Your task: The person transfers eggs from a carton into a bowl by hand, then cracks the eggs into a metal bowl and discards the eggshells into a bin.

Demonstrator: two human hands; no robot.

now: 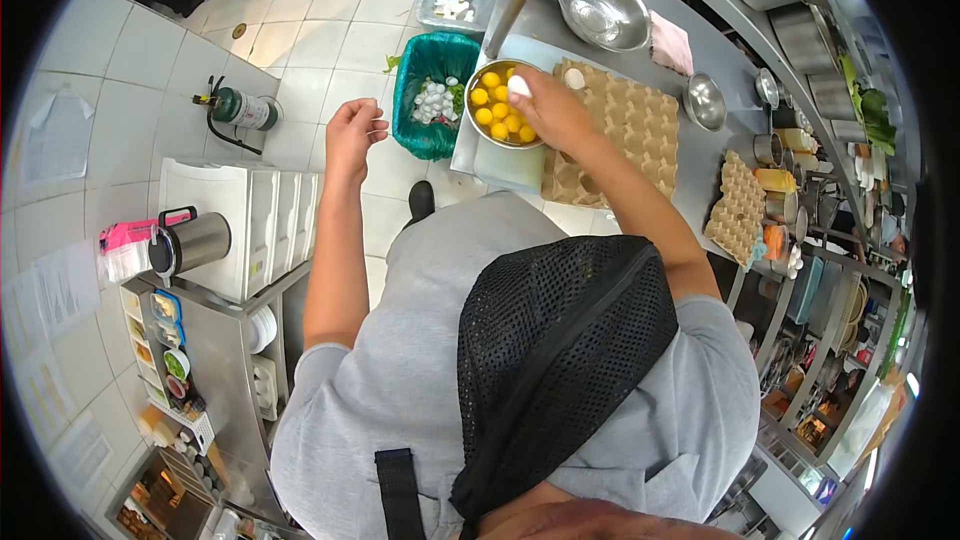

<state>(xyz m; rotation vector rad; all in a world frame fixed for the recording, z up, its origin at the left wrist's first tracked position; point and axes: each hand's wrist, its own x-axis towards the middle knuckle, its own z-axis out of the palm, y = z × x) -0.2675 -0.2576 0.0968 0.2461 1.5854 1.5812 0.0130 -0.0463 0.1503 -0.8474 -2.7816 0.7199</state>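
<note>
The right hand (548, 108) holds a white egg (519, 86) over the rim of a steel bowl (477, 125) of yolks (500, 110) on the tabletop (715, 155). Just beside the bowl lies an egg tray (630, 130). The left hand (352, 132) is raised, loosely curled, well apart, above the floor (310, 50). A green bin (432, 90) of eggshells (436, 100) stands beside the bowl.

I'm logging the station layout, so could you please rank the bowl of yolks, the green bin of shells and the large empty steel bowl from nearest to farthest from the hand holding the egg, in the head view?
From the right hand, holding the egg:
1. Bowl of yolks, directly under it.
2. Green bin of shells, on the floor beside the counter.
3. Large empty steel bowl, farther along the counter.
</note>
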